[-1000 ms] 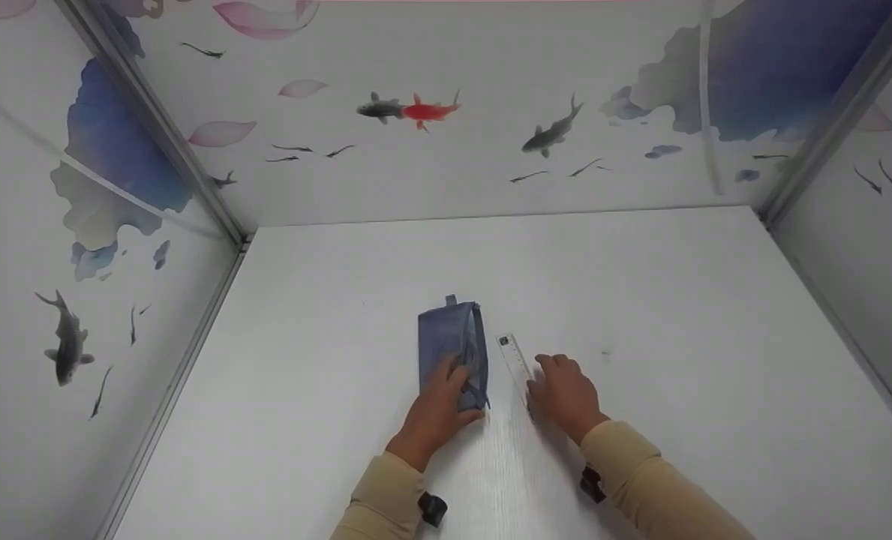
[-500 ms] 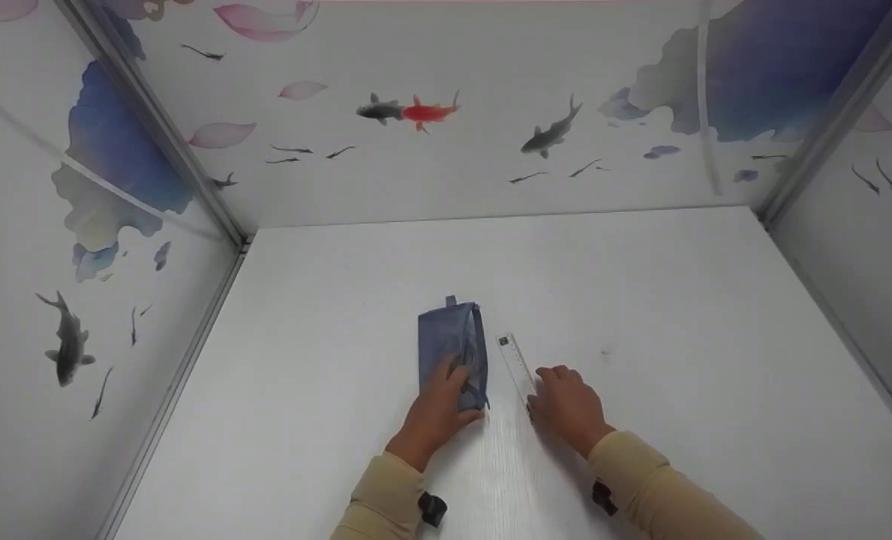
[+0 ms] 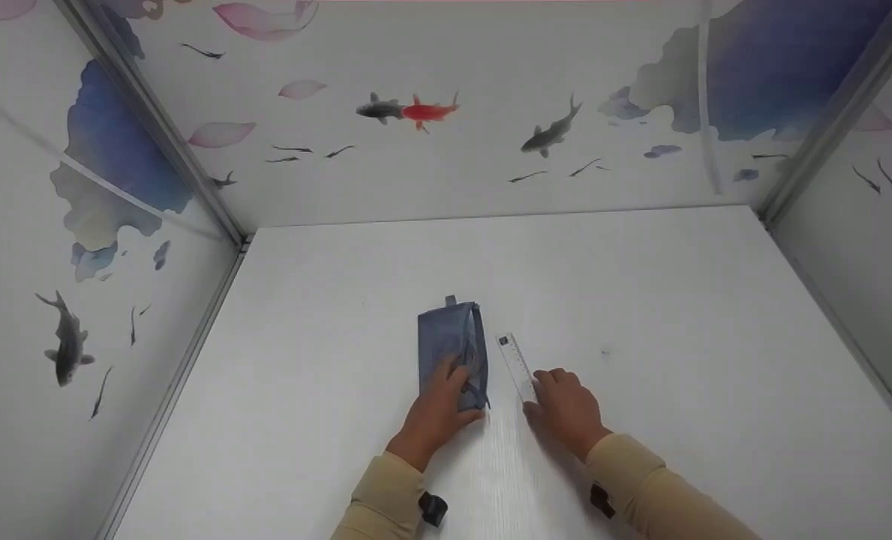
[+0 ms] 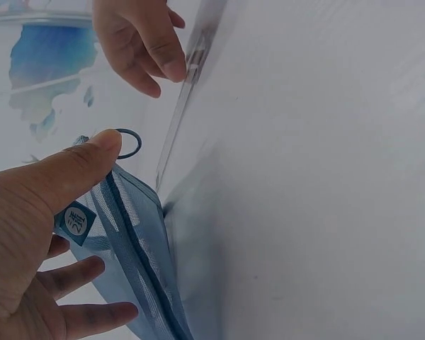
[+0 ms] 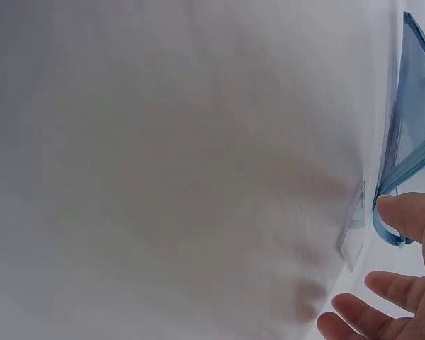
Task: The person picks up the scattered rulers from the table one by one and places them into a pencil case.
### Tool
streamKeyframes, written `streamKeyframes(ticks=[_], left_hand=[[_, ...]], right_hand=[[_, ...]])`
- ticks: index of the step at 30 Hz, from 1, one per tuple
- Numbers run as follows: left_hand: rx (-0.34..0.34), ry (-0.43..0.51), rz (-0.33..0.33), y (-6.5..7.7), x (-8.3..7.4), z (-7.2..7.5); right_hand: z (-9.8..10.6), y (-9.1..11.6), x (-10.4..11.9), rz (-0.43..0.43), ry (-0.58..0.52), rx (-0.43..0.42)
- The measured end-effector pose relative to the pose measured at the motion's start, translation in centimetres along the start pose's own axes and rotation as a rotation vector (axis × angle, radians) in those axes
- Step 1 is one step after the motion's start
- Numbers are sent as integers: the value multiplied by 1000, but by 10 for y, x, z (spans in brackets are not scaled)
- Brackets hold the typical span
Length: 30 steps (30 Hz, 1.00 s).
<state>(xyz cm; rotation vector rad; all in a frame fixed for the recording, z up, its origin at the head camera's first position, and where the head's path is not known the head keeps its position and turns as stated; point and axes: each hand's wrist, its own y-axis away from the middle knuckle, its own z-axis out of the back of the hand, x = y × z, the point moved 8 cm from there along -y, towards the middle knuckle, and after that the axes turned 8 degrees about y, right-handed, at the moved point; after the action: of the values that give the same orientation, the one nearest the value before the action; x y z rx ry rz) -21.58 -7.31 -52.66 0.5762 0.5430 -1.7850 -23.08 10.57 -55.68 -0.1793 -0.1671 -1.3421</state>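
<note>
In the head view, a blue mesh zip pouch point(image 3: 442, 330) lies on the white table with its zip side partly gaping. My left hand point(image 3: 432, 409) holds its near end, thumb at the zip end and fingers over the body. A clear ruler point(image 3: 515, 364) lies slantwise just right of the pouch. Over the ruler's near end is my right hand point(image 3: 569, 409), covering that part. In the right wrist view, the thumb and fingers of the right hand point(image 5: 404, 276) are spread apart around the ruler point(image 5: 353, 227), and nothing is visibly pinched.
White walls printed with fish and petals stand at the back and both sides of the table point(image 3: 340, 277). A small faint mark point(image 3: 605, 352) shows on the tabletop right of the ruler. The pouch has a cord loop point(image 4: 131, 144) and a printed tag point(image 4: 76, 222).
My right hand has shifted slightly toward me along the ruler, its thumb now covering the ruler's near end. The left hand, pouch and ruler look unmoved.
</note>
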Motion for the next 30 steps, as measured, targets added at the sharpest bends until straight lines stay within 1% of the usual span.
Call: streamKeyframes(ticks=[9, 15, 25, 30], left_hand=[[-4, -9, -15, -1, -2, 1], [2, 4, -5, -1, -1, 0], [-14, 1, -27, 0, -3, 0], [-16, -1, -33, 0, -2, 1]], right_hand=[[-1, -3, 0, -23, -22, 7], [0, -3, 1, -29, -44, 7], [-5, -4, -6, -96, -114, 26], [-7, -5, -9, -120, -133, 35]])
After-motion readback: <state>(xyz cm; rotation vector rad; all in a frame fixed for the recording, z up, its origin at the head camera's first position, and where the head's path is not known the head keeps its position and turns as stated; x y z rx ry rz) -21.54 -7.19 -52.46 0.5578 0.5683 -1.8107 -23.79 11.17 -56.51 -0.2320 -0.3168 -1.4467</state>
